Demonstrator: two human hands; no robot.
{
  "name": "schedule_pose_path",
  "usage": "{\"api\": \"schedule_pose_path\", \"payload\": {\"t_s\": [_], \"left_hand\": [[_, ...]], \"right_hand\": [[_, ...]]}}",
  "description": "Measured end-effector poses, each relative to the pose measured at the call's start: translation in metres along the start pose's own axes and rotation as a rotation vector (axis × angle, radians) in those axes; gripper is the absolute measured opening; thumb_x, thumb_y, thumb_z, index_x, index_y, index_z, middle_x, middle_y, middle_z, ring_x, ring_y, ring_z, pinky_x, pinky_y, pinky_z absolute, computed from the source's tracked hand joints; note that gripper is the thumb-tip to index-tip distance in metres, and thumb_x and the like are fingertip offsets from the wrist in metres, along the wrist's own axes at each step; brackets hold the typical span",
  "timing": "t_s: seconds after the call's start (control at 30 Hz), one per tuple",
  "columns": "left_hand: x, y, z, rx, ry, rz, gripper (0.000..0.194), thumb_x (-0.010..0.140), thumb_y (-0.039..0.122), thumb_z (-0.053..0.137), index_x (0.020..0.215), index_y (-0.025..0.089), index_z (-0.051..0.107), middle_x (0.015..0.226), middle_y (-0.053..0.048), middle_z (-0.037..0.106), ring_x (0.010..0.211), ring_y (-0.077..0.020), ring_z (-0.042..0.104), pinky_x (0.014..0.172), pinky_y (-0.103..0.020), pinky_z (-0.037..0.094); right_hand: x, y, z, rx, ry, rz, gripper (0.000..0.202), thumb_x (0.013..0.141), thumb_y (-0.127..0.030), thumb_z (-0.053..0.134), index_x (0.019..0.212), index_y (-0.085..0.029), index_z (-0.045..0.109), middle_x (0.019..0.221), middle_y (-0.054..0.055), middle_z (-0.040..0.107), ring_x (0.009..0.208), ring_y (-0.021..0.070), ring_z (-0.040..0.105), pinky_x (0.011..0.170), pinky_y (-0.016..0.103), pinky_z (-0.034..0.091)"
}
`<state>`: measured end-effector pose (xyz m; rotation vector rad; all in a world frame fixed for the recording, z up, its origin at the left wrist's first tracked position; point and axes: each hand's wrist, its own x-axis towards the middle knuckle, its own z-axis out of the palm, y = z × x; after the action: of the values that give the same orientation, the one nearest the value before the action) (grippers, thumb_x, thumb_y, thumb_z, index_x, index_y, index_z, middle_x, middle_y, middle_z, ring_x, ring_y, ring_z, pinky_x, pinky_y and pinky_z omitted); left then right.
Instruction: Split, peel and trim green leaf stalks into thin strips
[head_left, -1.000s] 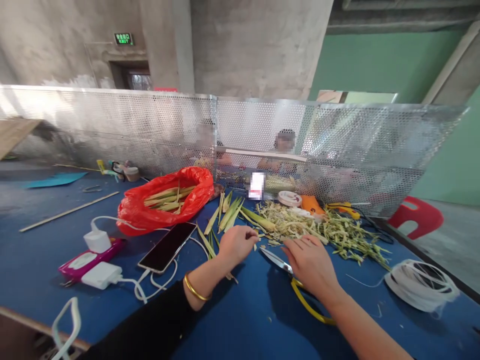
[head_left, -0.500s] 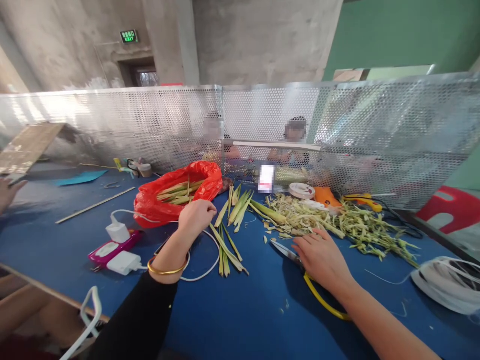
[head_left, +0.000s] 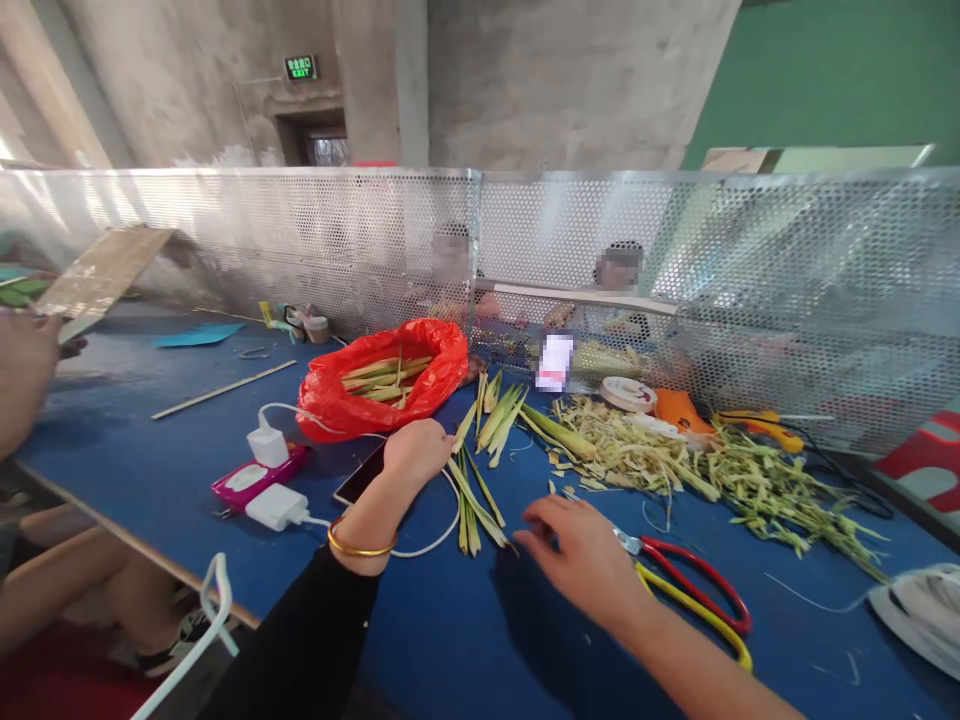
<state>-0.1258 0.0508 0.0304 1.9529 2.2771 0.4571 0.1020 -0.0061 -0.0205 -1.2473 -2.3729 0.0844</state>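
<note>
My left hand (head_left: 418,452), with a gold bangle at the wrist, is closed beside the tips of pale green husk strips (head_left: 502,425). What its fingers hold, if anything, is hidden. Over the blue table (head_left: 450,640) my right hand (head_left: 574,550) is open, thumb and fingers apart, just right of a second bunch of husk strips (head_left: 471,500). Scissors (head_left: 697,590) with one red and one yellow handle lie beneath and right of that hand, their blades mostly covered by it. Behind my left hand, a red plastic bag (head_left: 322,400) holds more strips.
A heap of shredded husk (head_left: 637,450) lies right of centre, near a tape roll (head_left: 628,393). A purple power strip (head_left: 255,480) with white chargers and a phone (head_left: 364,475) lie left. A perforated metal screen (head_left: 360,240) runs behind. Another person's hand (head_left: 26,370) is at far left.
My right hand has let go of the scissors and moved left toward the husk strips, leaving the scissors on the table. My left hand stays closed near the strips. The view has turned slightly left.
</note>
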Motion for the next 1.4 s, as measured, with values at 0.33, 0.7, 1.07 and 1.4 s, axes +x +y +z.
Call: {"api": "schedule_pose_path", "payload": {"t_s": [0.33, 0.7, 1.07, 1.4], "left_hand": [[-0.021, 0.015, -0.010, -0.489, 0.000, 0.092, 0.050, 0.081, 0.057, 0.042, 0.062, 0.018, 0.067, 0.048, 0.001, 0.057, 0.045, -0.0109, 0.050, 0.049, -0.021, 0.038], [-0.050, 0.058, 0.055, -1.381, -0.567, -0.084, 0.036, 0.065, 0.045, 0.069, 0.081, 0.013, 0.070, 0.078, -0.004, 0.068, 0.051, -0.0058, 0.049, 0.044, -0.019, 0.028], [-0.028, 0.047, 0.044, -1.185, -0.173, -0.170, 0.038, 0.089, 0.039, 0.036, 0.109, 0.014, 0.057, 0.109, -0.011, 0.062, 0.064, -0.0097, 0.063, 0.051, -0.019, 0.046], [0.043, 0.051, 0.053, -0.451, 0.017, -0.019, 0.022, 0.074, 0.018, 0.055, 0.091, 0.017, 0.068, 0.110, -0.014, 0.065, 0.112, -0.0291, 0.053, 0.086, -0.032, 0.041]], "right_hand": [[0.013, -0.010, 0.018, 0.180, 0.057, 0.263, 0.016, 0.088, -0.021, 0.041, 0.075, -0.021, 0.050, 0.071, 0.002, 0.063, 0.065, 0.0181, 0.061, 0.056, 0.026, 0.035], [-0.017, 0.008, -0.001, 0.960, -0.156, 0.454, 0.017, 0.083, -0.036, 0.049, 0.080, -0.020, 0.051, 0.063, -0.003, 0.061, 0.048, 0.0115, 0.058, 0.050, 0.022, 0.043], [-0.018, 0.005, 0.000, 0.945, -0.039, 0.511, 0.025, 0.081, -0.039, 0.048, 0.079, -0.018, 0.061, 0.061, -0.002, 0.059, 0.045, 0.0099, 0.052, 0.048, 0.022, 0.041], [-0.011, 0.029, 0.004, 0.833, 0.155, 0.610, 0.026, 0.079, -0.043, 0.051, 0.080, -0.019, 0.061, 0.069, 0.000, 0.067, 0.044, 0.0124, 0.053, 0.051, 0.026, 0.042]]}}
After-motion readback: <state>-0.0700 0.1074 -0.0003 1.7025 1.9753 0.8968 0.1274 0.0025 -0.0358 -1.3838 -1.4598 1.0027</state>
